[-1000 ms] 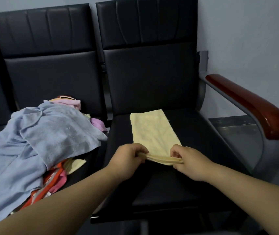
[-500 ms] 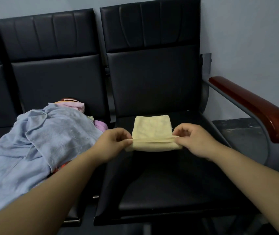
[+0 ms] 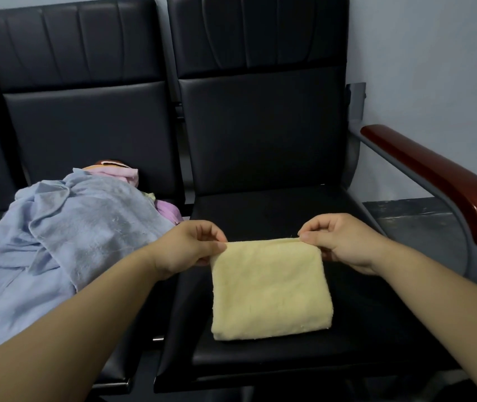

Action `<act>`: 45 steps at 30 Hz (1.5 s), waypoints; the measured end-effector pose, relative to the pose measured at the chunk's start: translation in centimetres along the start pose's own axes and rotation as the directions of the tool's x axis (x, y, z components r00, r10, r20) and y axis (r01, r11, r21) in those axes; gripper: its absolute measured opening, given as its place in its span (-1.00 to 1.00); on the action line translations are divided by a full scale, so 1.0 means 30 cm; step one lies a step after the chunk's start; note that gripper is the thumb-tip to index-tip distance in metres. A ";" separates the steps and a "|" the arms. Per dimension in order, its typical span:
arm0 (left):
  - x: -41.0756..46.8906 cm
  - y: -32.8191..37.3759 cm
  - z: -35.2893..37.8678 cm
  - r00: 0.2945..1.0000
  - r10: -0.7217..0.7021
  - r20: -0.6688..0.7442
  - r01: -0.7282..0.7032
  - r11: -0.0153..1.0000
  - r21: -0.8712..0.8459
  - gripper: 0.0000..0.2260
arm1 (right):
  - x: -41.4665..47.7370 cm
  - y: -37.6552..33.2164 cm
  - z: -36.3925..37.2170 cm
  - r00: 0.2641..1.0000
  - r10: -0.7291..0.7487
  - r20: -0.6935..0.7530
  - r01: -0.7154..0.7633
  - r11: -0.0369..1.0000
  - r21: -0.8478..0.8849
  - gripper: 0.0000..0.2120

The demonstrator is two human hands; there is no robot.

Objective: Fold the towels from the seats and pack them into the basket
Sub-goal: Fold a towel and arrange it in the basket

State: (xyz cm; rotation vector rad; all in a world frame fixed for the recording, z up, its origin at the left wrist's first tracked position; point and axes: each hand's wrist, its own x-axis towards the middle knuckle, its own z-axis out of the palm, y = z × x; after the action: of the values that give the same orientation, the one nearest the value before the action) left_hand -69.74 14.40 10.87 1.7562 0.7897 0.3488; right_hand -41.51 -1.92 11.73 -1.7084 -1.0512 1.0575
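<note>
Lying folded on the black seat point(image 3: 275, 210), the yellow towel point(image 3: 269, 288) is pinched at its far corners by the left hand point(image 3: 185, 248) and the right hand point(image 3: 344, 242); nearly square, its held edge runs hand to hand. A blue towel heap point(image 3: 86, 227) is piled left of the left hand, and a wooden armrest point(image 3: 434, 181) is seen right of the right hand, before a grey wall point(image 3: 434, 68).

I stood in a waiting room: joined black padded seats point(image 3: 263, 134), a wooden armrest point(image 3: 434, 181), bare wall point(image 3: 434, 53).
</note>
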 end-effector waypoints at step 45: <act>-0.132 -0.246 0.194 0.947 0.258 0.193 -0.315 0.612 0.725 -0.42 | -0.102 0.243 0.207 0.918 -0.330 0.221 0.369 0.498 -0.785 -0.51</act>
State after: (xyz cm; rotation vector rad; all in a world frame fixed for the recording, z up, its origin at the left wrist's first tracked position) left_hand -71.64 8.63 2.67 2.6955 0.6284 0.1660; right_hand -46.61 -5.48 3.85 -2.0081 -2.0456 0.2951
